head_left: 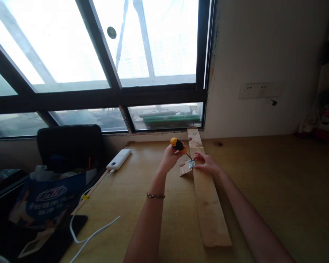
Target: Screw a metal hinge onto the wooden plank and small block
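Observation:
My left hand (172, 157) is closed round the yellow and black handle of a screwdriver (177, 144). The screwdriver slants down to the right, its tip at a small silver metal hinge (191, 163). Thumb and fingers of my right hand (207, 163) press at the hinge's right side, holding it against the wood. The hinge bridges a long, flat wooden board (210, 208) and a short wooden piece (185, 169) on the board's left. Whether a screw sits under the tip is too small to tell.
The board lies lengthwise on a wooden table (142, 219), reaching toward the window. A white power bank (119, 159) with a white cable (98, 231) lies on the left. Beyond the left edge are a black chair (71, 142) and a blue bag (48, 199). A wall socket (254, 90) is at right.

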Demonstrator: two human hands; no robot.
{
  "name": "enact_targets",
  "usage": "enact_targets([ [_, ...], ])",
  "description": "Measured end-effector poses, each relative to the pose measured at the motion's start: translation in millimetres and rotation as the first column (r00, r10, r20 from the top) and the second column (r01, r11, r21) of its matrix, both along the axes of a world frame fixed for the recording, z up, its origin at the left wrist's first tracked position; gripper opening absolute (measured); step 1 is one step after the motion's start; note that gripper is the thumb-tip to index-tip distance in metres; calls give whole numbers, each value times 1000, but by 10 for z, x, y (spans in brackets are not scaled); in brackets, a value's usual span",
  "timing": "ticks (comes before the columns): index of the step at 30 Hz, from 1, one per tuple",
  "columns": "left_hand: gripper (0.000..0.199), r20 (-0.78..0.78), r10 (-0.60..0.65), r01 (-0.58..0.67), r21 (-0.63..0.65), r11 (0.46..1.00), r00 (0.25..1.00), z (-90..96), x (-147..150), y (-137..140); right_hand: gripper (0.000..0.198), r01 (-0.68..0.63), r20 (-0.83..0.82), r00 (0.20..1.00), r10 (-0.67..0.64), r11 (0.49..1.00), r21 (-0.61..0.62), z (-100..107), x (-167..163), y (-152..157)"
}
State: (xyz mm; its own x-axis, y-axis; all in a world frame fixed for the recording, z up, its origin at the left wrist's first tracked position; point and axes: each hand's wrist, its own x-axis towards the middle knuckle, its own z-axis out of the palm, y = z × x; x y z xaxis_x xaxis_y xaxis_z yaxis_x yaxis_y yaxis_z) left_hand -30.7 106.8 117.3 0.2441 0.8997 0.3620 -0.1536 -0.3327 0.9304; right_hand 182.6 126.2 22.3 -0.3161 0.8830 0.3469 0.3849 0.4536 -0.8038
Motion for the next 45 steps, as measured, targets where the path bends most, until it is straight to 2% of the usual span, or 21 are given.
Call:
enact_targets([
  [15,35,-19,-20,20,-4,1000,1000,-55,15,40,67,2,-7,1000,-2,1000,-10,13,2,-14],
  [21,34,-75,134,-129,66,989,988,-83,112,44,68,2,-4,1000,-2,1000,-1,13,3,-8],
  [24,41,-106,213,-201,117,973,971,-91,190,9,67,-2,-5,1000,2,1000,5,10,2,-2],
  [29,51,-150,231,-198,208,958,961,-72,297,-77,68,-2,-17,1000,2,1000,-2,-4,2,9],
  [35,62,-123,223,-204,149,967,967,-122,315,-34,67,-11,-8,1000,11,1000,-5,23,-1,-10],
  [45,48,-108,227,-213,129,968,968,-106,267,-1,68,-7,-18,1000,7,1000,-5,-31,10,22],
])
